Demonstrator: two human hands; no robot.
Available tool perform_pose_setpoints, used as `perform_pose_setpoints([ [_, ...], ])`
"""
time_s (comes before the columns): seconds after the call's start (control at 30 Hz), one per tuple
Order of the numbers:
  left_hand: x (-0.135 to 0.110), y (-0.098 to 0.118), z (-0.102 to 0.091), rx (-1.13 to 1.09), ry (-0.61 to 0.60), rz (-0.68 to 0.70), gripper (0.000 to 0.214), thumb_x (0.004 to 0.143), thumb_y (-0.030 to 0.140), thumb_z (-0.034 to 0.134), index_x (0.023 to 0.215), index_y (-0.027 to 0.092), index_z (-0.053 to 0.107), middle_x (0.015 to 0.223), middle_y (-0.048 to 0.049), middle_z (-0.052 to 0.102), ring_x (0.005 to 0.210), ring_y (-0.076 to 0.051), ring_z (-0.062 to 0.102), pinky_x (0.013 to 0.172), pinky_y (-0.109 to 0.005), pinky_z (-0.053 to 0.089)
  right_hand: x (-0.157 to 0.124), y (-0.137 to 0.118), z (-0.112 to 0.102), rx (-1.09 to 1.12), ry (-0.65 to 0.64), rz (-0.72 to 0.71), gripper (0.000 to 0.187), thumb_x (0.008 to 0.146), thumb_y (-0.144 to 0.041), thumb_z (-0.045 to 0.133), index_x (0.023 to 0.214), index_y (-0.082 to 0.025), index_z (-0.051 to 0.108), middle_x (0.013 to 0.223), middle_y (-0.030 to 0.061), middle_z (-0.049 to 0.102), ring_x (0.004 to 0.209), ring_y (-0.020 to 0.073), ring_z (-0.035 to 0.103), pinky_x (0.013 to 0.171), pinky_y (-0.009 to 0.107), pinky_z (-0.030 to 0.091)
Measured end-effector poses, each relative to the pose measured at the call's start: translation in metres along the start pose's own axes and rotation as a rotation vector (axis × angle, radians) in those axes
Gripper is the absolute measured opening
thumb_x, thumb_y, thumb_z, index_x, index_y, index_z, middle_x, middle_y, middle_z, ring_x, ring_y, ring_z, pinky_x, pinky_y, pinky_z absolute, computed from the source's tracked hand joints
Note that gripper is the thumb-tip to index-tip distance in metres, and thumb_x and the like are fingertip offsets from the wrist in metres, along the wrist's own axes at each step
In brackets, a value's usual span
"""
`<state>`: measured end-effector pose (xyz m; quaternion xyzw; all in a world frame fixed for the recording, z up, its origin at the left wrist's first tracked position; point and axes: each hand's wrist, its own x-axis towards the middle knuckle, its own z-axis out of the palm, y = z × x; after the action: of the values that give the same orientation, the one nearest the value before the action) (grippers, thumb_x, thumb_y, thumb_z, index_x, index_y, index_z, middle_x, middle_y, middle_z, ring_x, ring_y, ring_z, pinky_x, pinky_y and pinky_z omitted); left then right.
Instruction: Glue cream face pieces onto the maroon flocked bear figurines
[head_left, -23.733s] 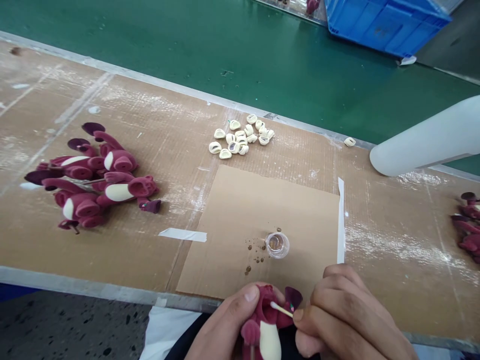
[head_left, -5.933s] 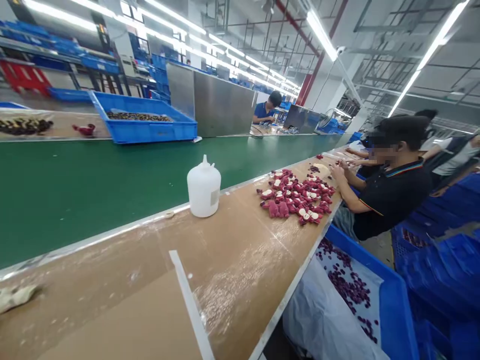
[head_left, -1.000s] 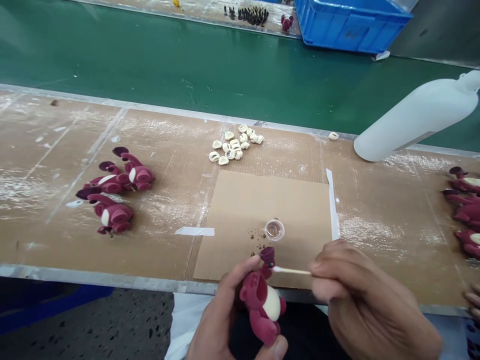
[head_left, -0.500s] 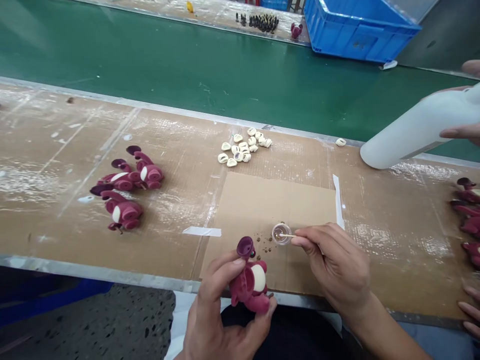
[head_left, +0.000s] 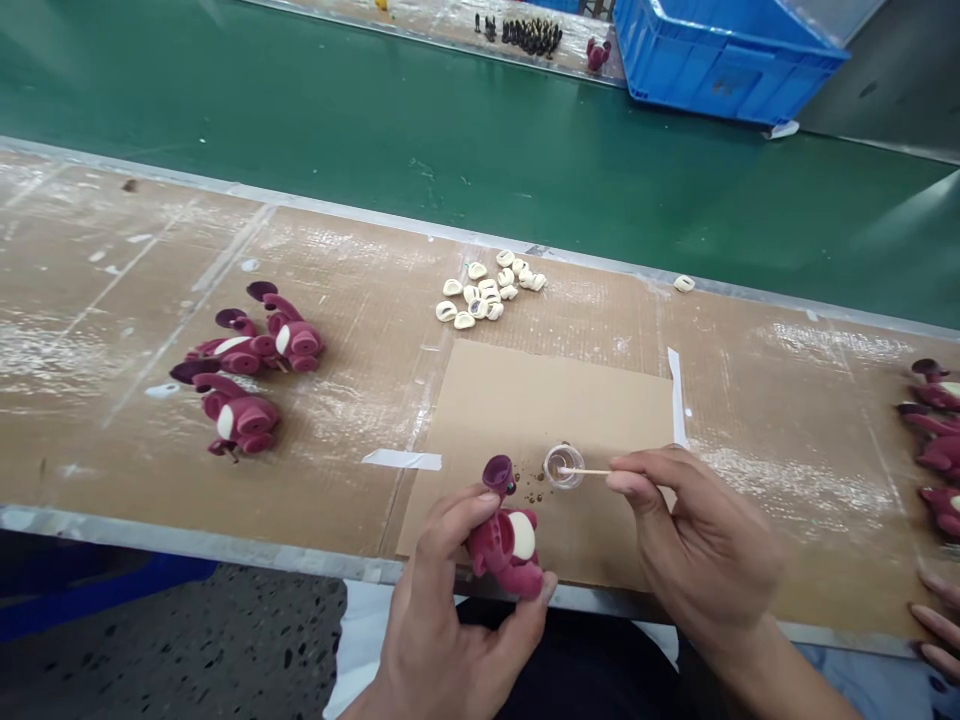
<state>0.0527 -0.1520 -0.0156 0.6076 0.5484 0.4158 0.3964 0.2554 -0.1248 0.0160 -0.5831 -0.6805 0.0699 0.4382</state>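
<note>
Between the thumb and fingers of my left hand (head_left: pixel 450 610) is a maroon toy figure (head_left: pixel 502 545) with a cream belly and a dark purple cup-like part at its top. My right hand (head_left: pixel 697 540) pinches a thin cotton swab (head_left: pixel 592 472). The swab's pale tip is inside a small clear cup (head_left: pixel 562 466), at or near its bottom. Brown droplets (head_left: pixel 534 497) dot the cardboard sheet (head_left: pixel 555 400) beside the cup, between it and the toy.
Cream ring-shaped pieces (head_left: pixel 487 295) lie in a cluster beyond the sheet. More maroon figures (head_left: pixel 244 420) lie at left and others (head_left: pixel 937 450) at the right edge. Another person's fingers (head_left: pixel 937 630) show at lower right. A blue crate (head_left: pixel 727 70) stands across the green belt (head_left: pixel 337 140).
My right hand has shifted right, showing more of the swab, whose tip stays in the cup. The toy has risen slightly. The white bottle and the other person's hands on it have left view.
</note>
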Motion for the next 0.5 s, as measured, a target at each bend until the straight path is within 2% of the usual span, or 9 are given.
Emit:
perform_pose_setpoints([
  [0.1, 0.002, 0.002, 0.003, -0.008, -0.017, 0.011, 0.062, 0.089, 0.027, 0.082, 0.139, 0.037, 0.047, 0.130, -0.0064, 0.058, 0.109, -0.025, 0.067, 0.086, -0.033, 0.056, 0.001, -0.018, -0.002, 0.135, -0.033, 0.009, 0.005, 0.101, -0.021, 0.069, 0.098, -0.019, 0.069, 0.081, 0.0008, 0.070, 0.074, 0.0124, 0.066, 0.070, 0.026, 0.054],
  [0.2, 0.004, 0.003, 0.002, 0.027, 0.004, 0.094, 0.062, 0.089, 0.024, 0.080, 0.141, 0.033, 0.049, 0.125, -0.0062, 0.060, 0.109, -0.024, 0.065, 0.095, -0.035, 0.056, 0.003, -0.033, -0.001, 0.238, -0.096, -0.025, 0.011, 0.103, -0.023, 0.067, 0.096, -0.015, 0.069, 0.077, 0.0015, 0.068, 0.074, 0.0122, 0.065, 0.071, 0.026, 0.054],
  [0.33, 0.007, 0.002, -0.001, 0.086, 0.024, 0.258, 0.062, 0.088, 0.014, 0.076, 0.143, 0.023, 0.048, 0.123, -0.0080, 0.062, 0.106, -0.022, 0.067, 0.102, -0.034, 0.056, 0.007, -0.041, 0.003, 0.230, -0.141, -0.072, 0.016, 0.104, -0.023, 0.065, 0.092, -0.013, 0.069, 0.077, 0.0021, 0.070, 0.072, 0.0110, 0.065, 0.070, 0.025, 0.053],
  [0.5, 0.006, 0.003, -0.004, 0.067, 0.032, 0.240, 0.062, 0.087, 0.013, 0.076, 0.142, 0.022, 0.049, 0.127, -0.0085, 0.062, 0.110, -0.020, 0.067, 0.101, -0.031, 0.057, 0.006, -0.043, 0.002, 0.176, -0.140, -0.153, 0.013, 0.102, -0.015, 0.066, 0.090, -0.011, 0.070, 0.078, 0.0046, 0.072, 0.072, 0.0131, 0.065, 0.070, 0.029, 0.053],
])
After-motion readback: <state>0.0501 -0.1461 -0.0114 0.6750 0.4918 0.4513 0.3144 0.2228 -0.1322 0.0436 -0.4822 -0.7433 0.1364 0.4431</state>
